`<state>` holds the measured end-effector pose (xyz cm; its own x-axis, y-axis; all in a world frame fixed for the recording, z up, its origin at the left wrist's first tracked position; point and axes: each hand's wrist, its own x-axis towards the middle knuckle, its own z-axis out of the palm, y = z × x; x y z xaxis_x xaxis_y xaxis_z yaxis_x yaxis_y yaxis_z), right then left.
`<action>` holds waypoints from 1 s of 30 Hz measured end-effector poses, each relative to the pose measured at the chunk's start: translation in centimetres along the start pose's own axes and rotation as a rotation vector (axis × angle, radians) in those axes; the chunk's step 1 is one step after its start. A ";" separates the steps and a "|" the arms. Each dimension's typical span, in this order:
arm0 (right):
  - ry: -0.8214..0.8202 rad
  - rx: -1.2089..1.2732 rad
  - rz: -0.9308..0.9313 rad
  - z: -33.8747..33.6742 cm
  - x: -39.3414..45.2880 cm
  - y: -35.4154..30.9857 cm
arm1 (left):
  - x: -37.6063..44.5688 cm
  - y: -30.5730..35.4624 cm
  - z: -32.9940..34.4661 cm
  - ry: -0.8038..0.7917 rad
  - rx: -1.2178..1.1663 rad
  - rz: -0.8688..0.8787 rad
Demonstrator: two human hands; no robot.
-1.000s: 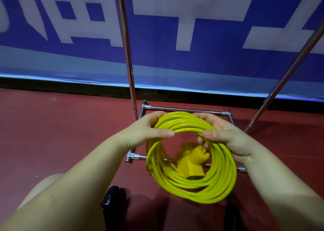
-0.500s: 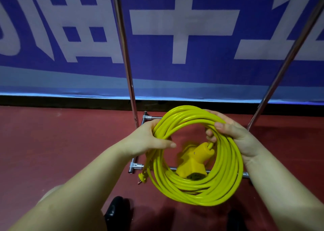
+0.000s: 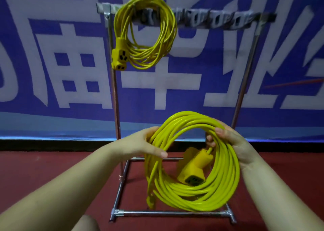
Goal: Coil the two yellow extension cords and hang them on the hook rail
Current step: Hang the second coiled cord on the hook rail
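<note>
Lifting away from the floor, the view now takes in the whole rack (image 3: pixel 115 97), where half a second ago only its lower poles and base frame showed. That brings the hook rail (image 3: pixel 219 20) into sight across the top, with the first cord (image 3: pixel 145 32) already hung near its left end, its socket (image 3: pixel 119 57) dangling at the lower left of the loops.

The second cord (image 3: pixel 226 187) has come up with the view and sits higher against the banner (image 3: pixel 52 55) than before, held as a finished coil in front of the rack's base. The left hand (image 3: pixel 145 143) grips the upper left of the bundle, fingers curled behind the strands and thumb across the front. The right hand (image 3: pixel 233 143) clamps the upper right the same way, fingers wrapped over the loops. Its socket end (image 3: pixel 194 167) hangs inside the ring, and a loose plug tail (image 3: pixel 151 187) trails down the left side.

My reading is that coiling is done and the carry to the rail has begun. Free hooks to the right of the hung cord look available, though blur hides their exact shape. One risk is that the trailing tail could catch on the base bar (image 3: pixel 166 213) as the coil rises.
</note>
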<state>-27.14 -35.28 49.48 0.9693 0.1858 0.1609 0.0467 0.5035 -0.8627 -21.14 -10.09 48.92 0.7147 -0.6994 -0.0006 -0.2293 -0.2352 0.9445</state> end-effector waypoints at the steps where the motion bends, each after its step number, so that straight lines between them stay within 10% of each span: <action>1: -0.003 -0.009 -0.020 0.4 -0.2 -1.2 | 0.1 1.1 0.0 -0.009 -0.027 0.021; 16: -0.016 -0.125 -0.224 3.4 -1.7 -14.1 | 3.5 13.6 1.4 0.319 0.220 0.374; 30: 0.120 -0.548 -0.303 -0.2 3.3 -21.5 | 11.5 19.9 -0.8 0.392 0.259 0.327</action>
<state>-24.87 -45.67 68.47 0.9126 -0.0088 0.4087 0.4087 0.0079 -0.9126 -16.91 -22.29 67.94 0.7596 -0.4728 0.4466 -0.5988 -0.2406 0.7639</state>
